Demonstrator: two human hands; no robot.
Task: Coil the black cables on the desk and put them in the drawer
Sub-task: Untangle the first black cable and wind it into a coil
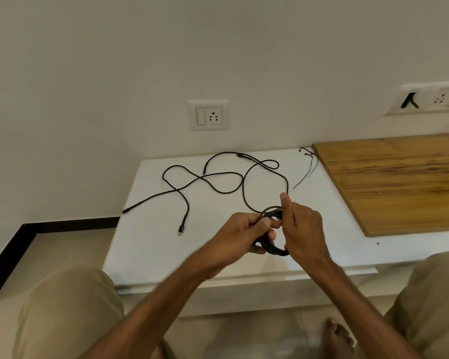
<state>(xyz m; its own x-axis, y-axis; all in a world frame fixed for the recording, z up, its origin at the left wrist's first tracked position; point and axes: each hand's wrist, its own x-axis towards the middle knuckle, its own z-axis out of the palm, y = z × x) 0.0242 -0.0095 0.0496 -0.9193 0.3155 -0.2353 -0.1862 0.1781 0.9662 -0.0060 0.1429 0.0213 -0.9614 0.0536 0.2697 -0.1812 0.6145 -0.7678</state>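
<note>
Two knees in khaki trousers frame the bottom edge, the left knee [68,307] and the right knee [430,294], with one bare foot [337,338] on the floor between them. Two bare forearms reach forward to one coil [275,252] of black cable, held over the near part of the white desk [145,252].

The left hand [244,234] has its fingers curled round the coil's left side, clamped on the bunched turns. The right hand [305,229] shows its back. It grips the coil's right side with the thumb standing straight up, and its other fingers are hidden.

From the coil, one uncoiled stretch [243,190] of black cable lies on the desk in a wide loop just beyond the hands. Farther left and back, more black cable [218,190] sprawls over the desk in crossing curves. How many separate cables make up this tangle cannot be told. Three free ends show: one plug end [180,232] nearest the left hand, one end [125,211] at the desk's left edge, and one end [204,173] in the middle of the tangle.

To the right, one wooden board [399,187] lies on the desk. Two thin black strands [310,168] lie just beside its far left corner.

On the wall behind are two socket plates. One wall socket [209,115] is above the tangle, and one wider switch panel [430,99] is at the right edge, with a black mark on it. One black skirting strip [13,252] runs along the floor at the left.
</note>
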